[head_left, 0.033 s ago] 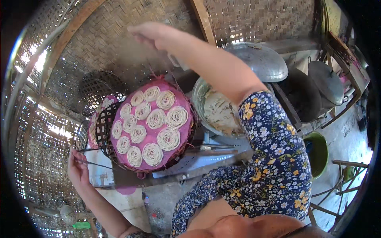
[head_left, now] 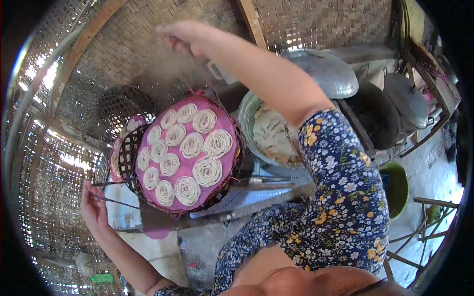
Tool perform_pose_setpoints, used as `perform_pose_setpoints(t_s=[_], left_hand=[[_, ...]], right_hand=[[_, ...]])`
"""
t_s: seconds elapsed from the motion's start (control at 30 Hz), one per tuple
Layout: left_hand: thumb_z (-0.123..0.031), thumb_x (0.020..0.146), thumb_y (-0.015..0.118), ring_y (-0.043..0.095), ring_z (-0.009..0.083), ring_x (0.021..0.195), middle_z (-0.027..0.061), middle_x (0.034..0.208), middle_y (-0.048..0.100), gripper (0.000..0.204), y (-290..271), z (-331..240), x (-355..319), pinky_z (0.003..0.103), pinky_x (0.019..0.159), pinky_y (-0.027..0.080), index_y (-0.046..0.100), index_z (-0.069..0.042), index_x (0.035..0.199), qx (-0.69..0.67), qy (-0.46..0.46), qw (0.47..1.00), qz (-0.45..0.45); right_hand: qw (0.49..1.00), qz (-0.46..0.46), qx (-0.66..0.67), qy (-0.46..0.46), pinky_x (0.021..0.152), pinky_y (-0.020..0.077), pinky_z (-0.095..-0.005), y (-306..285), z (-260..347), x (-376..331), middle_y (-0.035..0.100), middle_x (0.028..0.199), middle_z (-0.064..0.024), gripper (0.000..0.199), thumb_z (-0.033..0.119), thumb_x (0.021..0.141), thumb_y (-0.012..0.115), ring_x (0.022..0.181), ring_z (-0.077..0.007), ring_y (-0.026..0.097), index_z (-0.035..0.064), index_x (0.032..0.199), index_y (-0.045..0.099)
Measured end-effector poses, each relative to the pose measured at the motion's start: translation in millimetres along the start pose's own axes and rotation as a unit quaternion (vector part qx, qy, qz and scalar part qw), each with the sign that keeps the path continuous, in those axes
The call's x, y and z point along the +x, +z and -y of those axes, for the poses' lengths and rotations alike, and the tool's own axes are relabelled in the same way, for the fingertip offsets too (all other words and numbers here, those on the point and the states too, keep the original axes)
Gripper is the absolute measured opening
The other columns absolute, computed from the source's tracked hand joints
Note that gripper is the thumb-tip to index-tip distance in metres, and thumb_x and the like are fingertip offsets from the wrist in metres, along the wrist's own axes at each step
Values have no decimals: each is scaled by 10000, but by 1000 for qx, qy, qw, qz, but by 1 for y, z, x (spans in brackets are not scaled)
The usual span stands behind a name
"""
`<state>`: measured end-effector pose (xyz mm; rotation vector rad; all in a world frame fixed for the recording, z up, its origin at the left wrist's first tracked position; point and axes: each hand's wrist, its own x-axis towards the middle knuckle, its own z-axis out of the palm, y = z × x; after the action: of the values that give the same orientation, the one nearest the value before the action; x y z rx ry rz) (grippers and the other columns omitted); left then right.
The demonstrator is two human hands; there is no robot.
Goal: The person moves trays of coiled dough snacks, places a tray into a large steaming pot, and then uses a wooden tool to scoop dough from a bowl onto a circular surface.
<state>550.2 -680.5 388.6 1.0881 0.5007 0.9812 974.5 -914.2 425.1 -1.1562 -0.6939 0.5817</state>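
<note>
tray: round woven tray (head_left: pixel 129 158) centre-left, noodle coils (head_left: pixel 190 148) lying on it in rows
second tray: another loaded tray (head_left: pixel 116 158) just left of and behind it
bowl: wide metal bowl (head_left: pixel 269 133) just right of tray
lid: domed lid (head_left: pixel 328 74) behind bowl
pot: dark pot (head_left: pixel 377 116) right of bowl, lidded pot (head_left: pixel 407 101) further right
bucket: bucket (head_left: pixel 397 190) on floor, lower right
wall: woven wall (head_left: pixel 113 59) behind everything

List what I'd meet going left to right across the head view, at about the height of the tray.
Left hand on thin sticks → round woven tray of white noodle coils → metal basin → dark pot → grey lid.
</note>
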Motion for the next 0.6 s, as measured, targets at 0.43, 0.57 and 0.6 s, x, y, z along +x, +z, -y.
perform_pose_setpoints(t_s=[0.43, 0.57, 0.6], left_hand=[[-46, 884, 418, 575, 145, 853, 165, 1216, 457, 386, 51, -115, -55, 251, 756, 512, 340, 36, 1253, 72, 99, 984, 133], [-80, 892, 421, 557, 109, 898, 134, 1239, 444, 396, 103, -107, -79, 208, 819, 471, 329, 41, 1257, 137, 138, 968, 161], [-90, 894, 420, 546, 99, 924, 122, 1249, 438, 400, 110, -101, -80, 193, 841, 454, 325, 43, 1259, 139, 148, 961, 186]], right_hand=[[980, -9, 42, -193, 349, 300, -250, -47, 139, -131, 452, 610, -61, 304, 364, 816, 516, 433, -130, 375, 65, 853, 483], [983, -88, 64, -145, 358, 326, -236, -92, 169, -195, 455, 609, -56, 295, 362, 802, 538, 444, -121, 396, 72, 772, 490], [988, -99, 50, -105, 366, 338, -229, -103, 178, -211, 452, 607, -55, 310, 369, 798, 545, 450, -124, 401, 65, 805, 485]])
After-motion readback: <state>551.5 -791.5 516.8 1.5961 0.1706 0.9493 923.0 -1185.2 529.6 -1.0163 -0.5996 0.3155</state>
